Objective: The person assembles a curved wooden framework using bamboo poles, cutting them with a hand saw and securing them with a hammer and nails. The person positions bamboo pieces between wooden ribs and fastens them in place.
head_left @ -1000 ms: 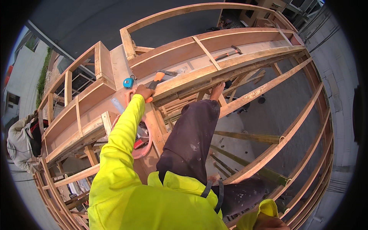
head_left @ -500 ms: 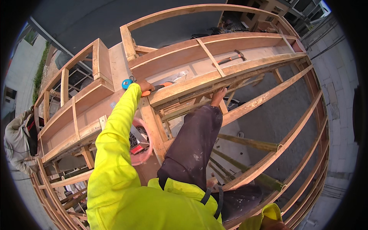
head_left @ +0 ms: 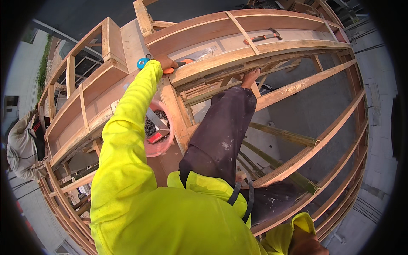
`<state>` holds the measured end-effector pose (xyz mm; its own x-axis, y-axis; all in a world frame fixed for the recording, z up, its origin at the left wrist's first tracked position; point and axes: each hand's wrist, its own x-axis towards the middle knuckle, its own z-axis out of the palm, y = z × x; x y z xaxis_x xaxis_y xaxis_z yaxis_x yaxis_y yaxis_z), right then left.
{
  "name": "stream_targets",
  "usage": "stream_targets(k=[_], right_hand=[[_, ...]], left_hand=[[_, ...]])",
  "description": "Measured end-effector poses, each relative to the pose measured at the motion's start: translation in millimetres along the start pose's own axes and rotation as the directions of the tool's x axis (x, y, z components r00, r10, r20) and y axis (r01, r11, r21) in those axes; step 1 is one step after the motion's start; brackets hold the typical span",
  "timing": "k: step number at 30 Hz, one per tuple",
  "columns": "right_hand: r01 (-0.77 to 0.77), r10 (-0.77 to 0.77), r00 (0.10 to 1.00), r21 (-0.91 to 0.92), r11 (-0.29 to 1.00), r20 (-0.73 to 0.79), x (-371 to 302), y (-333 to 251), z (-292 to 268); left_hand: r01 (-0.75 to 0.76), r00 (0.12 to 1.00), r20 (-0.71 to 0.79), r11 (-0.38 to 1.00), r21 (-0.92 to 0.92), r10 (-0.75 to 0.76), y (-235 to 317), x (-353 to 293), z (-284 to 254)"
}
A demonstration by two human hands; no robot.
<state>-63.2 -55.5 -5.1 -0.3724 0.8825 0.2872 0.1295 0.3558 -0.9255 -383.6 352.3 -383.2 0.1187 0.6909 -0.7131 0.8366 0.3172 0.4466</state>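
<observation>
My left hand is closed round the handle of a hand saw with orange and black grip parts. Its shiny blade lies in the long wooden trough, pointing right. Just left of that hand sits a blue tape measure on the plywood. At the lower right edge, my right hand shows only in part below its yellow cuff; its fingers are hidden. A hammer with an orange and black handle lies farther along the trough, apart from both hands.
My bare foot rests on the timber frame, with open gaps between its beams. A pink tub holds nails and a red box beside my left arm. Another person bends at the far left. Bamboo poles run below.
The view has tilted downward and shifted, so the frame, tub and tools sit higher in the picture. My left hand stays at the saw handle; my foot keeps its place.
</observation>
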Motion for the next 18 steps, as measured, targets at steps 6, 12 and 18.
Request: stream_targets(k=[6,12,18], right_hand=[[0.407,-0.405,0.911,0.005,0.914,-0.075,-14.2,17.8,8.7],[0.193,-0.186,0.977,0.060,0.979,-0.108,-21.6,7.2,7.8],[0.185,-0.184,0.980,0.017,0.983,-0.077,-27.8,12.2,9.5]], left_hand=[[-0.087,0.985,-0.173,0.857,-0.507,-0.002,-18.0,1.0,31.9],[-0.230,0.937,-0.305,0.360,-0.904,-0.169,-13.6,-58.3,71.1],[-0.514,0.829,-0.558,0.346,-0.785,-0.035,-54.2,-183.6,96.0]])
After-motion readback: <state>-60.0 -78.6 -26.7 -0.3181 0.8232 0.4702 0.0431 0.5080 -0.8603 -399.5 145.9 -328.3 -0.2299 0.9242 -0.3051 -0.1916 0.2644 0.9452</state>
